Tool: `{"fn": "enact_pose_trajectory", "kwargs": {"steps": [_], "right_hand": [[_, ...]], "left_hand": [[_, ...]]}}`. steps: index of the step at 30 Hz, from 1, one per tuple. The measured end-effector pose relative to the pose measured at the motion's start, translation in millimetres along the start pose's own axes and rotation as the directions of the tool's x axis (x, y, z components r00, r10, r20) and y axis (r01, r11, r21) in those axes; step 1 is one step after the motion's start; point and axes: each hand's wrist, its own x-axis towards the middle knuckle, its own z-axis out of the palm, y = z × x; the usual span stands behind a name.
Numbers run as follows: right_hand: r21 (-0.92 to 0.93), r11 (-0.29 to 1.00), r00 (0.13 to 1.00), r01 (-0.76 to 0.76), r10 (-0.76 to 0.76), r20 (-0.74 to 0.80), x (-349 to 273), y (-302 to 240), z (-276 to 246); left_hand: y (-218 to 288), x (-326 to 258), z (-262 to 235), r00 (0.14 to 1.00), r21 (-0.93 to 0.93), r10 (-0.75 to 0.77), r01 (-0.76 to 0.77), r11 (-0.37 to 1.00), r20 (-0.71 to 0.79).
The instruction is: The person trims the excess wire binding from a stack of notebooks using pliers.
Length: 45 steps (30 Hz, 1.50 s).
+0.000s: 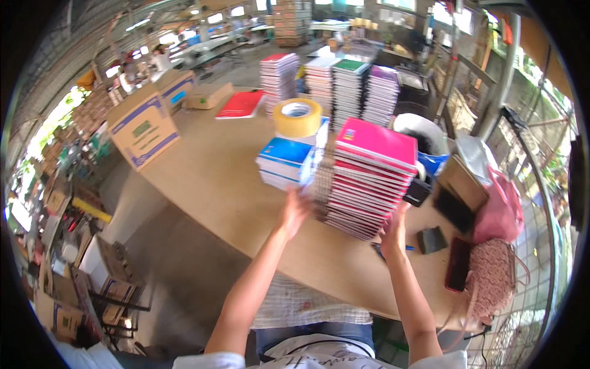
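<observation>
A tall stack of pink-covered spiral notebooks (pixel 372 178) stands on the table in front of me. My right hand (pixel 394 232) is at the lower right side of this stack, its fingers stretched upward along the edge. My left hand (pixel 295 212), smeared by motion, is open to the left of the stack, just below a small pile of blue-covered notebooks (pixel 286 161). Whether the left fingertips touch anything is unclear. A big roll of yellow tape (pixel 297 117) rests on white-and-blue items behind the blue pile.
Several tall notebook stacks (pixel 350 92) and a red notebook (pixel 240 104) line the table's far side. A cardboard box (pixel 144 130) stands far left. On the right are a white bucket (pixel 423 126), a dark phone (pixel 458 264), a pink bag (pixel 499 206) and a woven bag (pixel 491 277).
</observation>
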Motion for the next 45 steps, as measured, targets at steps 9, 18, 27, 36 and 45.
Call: {"fn": "enact_pose_trajectory", "kwargs": {"steps": [9,18,27,36,45], "right_hand": [[0.186,0.970,0.961,0.155,-0.192,0.198,61,14,-24],[0.038,0.988,0.891,-0.150,0.119,0.439,141,-39,-9],[-0.053,0.889,0.835,0.454,-0.445,-0.323,70,21,30],[-0.208,0.889,0.794,0.408,-0.458,-0.400,34,36,58],[-0.163,0.860,0.776,0.483,-0.507,-0.376,51,54,65]], "left_hand": [[32,34,47,0.664,0.167,-0.463,0.460,0.872,0.588],[-6,-43,110,0.951,-0.261,-0.005,0.090,0.961,0.309],[41,45,40,0.981,0.341,0.139,-0.177,0.923,0.133],[73,32,45,0.932,0.190,-0.301,0.264,0.946,0.202],[-2,95,40,0.877,0.416,0.048,-0.273,0.867,0.477]]}}
